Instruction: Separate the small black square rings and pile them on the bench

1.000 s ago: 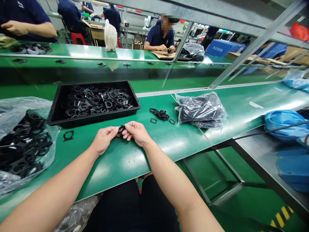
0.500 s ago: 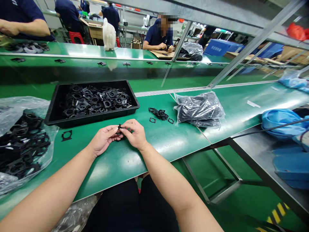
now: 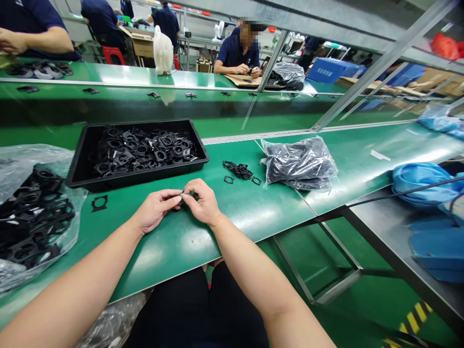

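My left hand (image 3: 155,210) and my right hand (image 3: 202,203) meet above the green table, thumbs and fingertips pinched together. Between them is a small black plastic part (image 3: 177,208), mostly covered by the fingers, so its shape does not show. Left of my left hand a flat black frame with a round opening (image 3: 99,203) lies on the table. Beyond the hands stands a black tray (image 3: 141,182) heaped with similar black frames. Farther right lie a small pile of thin black rings (image 3: 239,170) and two single rings, apart from my right hand.
An open clear bag of black parts (image 3: 34,217) lies at the left. A sealed bag of dark parts (image 3: 299,164) sits to the right. Behind runs a green conveyor belt (image 3: 224,113) carrying small black pieces. A metal post (image 3: 348,96) rises from the table's back edge. Co-workers sit beyond.
My fingers have shifted and closed further over the small black part, so less of it shows. Both forearms stay nearly in place.
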A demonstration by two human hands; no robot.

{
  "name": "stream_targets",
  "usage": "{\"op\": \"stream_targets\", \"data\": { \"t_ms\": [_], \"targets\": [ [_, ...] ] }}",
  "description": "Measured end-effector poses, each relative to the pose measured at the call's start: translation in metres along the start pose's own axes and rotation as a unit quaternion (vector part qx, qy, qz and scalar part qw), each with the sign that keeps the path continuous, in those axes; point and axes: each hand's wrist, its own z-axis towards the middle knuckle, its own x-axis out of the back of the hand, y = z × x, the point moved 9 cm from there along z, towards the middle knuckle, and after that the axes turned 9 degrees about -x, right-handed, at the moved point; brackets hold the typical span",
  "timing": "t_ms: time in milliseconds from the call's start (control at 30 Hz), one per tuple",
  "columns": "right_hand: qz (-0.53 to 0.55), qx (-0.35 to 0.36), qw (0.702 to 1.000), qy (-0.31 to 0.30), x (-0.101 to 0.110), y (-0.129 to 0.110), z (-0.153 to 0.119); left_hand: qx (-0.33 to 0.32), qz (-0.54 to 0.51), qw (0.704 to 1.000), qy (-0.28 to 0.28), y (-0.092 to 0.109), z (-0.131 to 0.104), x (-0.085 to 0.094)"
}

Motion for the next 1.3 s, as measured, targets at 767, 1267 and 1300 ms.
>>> {"op": "stream_targets", "data": {
  "t_ms": [767, 1267, 1300],
  "targets": [
    [-0.007, -0.051, 0.998, 0.046, 0.004, 0.009, 0.003, -0.023, -0.075, 0.996, -0.038, -0.003, 0.003, -0.005],
    [0.195, -0.234, 0.951, -0.046, -0.019, 0.048, -0.001, 0.017, -0.047, 0.997, -0.065, -0.001, 0.001, -0.006],
    [0.193, -0.24, 0.95, -0.048, -0.019, 0.048, -0.001, 0.022, -0.05, 0.997, -0.062, -0.002, 0.001, -0.006]
  ]
}}
